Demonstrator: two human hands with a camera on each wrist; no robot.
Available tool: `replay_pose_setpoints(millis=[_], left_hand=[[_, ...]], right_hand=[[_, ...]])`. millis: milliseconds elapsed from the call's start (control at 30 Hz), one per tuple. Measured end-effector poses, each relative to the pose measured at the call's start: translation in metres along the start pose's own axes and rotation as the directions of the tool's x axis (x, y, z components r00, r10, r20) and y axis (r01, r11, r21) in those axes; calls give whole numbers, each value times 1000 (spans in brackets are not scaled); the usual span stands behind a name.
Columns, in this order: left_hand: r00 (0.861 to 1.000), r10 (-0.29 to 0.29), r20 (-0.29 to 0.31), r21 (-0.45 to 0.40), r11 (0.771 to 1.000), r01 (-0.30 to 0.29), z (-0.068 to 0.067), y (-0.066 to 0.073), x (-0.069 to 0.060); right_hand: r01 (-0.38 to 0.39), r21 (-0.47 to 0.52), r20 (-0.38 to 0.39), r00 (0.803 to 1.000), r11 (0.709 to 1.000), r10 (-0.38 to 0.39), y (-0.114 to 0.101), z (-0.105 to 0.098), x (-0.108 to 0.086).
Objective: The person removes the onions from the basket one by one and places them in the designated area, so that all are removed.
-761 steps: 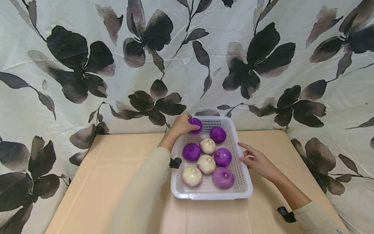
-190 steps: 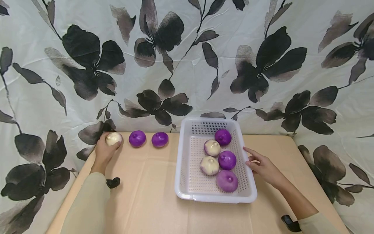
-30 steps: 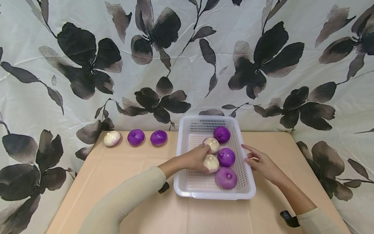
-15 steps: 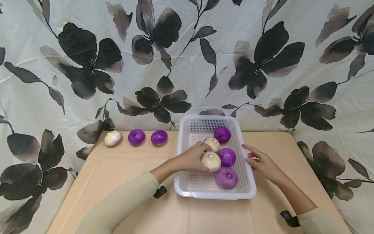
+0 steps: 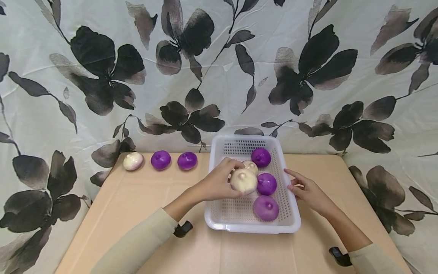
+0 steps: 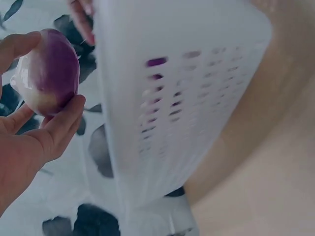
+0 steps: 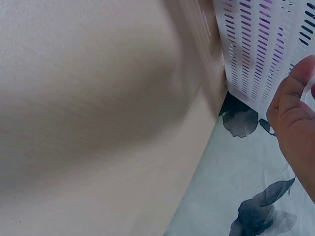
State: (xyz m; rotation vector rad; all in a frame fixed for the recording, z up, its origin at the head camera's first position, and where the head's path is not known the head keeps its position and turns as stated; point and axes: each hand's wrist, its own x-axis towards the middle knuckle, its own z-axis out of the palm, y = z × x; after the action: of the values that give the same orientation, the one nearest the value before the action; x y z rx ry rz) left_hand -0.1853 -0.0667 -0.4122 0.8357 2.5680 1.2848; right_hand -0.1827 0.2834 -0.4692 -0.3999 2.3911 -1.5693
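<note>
In the head view my left hand (image 5: 220, 182) holds a pale onion (image 5: 243, 181) between thumb and fingers, raised over the white plastic basket (image 5: 219, 224). The left wrist view shows this onion (image 6: 54, 73) with a glossy purple patch on its underside. Inside the basket, another pale onion (image 5: 252, 166) is partly hidden behind it. Purple onions (image 5: 261, 157), (image 5: 266, 184) and a lighter purple onion (image 5: 266, 208) sit along the right. My right hand (image 5: 308, 194) touches the basket's right rim with extended index finger and thumb.
On the table (image 5: 164, 213), a pale onion (image 5: 133, 161) and two purple onions (image 5: 161, 160), (image 5: 187, 161) stand in a row at the back left edge. A floral cloth (image 5: 219, 68) hangs behind the table. Black wrist cameras (image 5: 183, 229) are on both forearms.
Over the last second my left hand has lifted the pale onion off the basket's floor. Earlier, three onions moved from the basket to the table row. My right hand stays at the rim.
</note>
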Motion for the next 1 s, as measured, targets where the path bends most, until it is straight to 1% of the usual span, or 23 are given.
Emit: replay_pose_setpoints(millis=[167, 300, 433, 567, 600, 733, 867, 1000], left_hand=[[997, 8, -74, -4, 1000, -9, -22, 1, -11], [989, 3, -145, -4, 1000, -4, -43, -3, -22], [973, 8, -231, 23, 1000, -2, -65, -10, -34], [953, -14, -303, 53, 998, 32, -83, -19, -47], [949, -25, -314, 47, 998, 42, -87, -22, -51], [929, -77, -361, 24, 995, 92, -96, -36, -61], [912, -125, -391, 1, 991, 137, -99, -51, -69], [900, -140, -413, 12, 987, 160, -99, -68, -77]], right_hand=[[-1, 3, 1, 1000, 1000, 1, 0, 0, 0], [-5, 8, 0, 1000, 1000, 5, -1, 0, 0], [-6, 10, 2, 1000, 1000, 6, -1, 0, 0], [-9, -1, -4, 1000, 1000, 9, 0, 0, 0], [-11, -5, -7, 1000, 1000, 11, 0, 0, 0], [-14, -16, -11, 1000, 1000, 13, 1, 0, 0], [-19, -23, -6, 1000, 1000, 19, 2, -1, 0], [-19, -15, -1, 1000, 1000, 19, 2, -1, 0]])
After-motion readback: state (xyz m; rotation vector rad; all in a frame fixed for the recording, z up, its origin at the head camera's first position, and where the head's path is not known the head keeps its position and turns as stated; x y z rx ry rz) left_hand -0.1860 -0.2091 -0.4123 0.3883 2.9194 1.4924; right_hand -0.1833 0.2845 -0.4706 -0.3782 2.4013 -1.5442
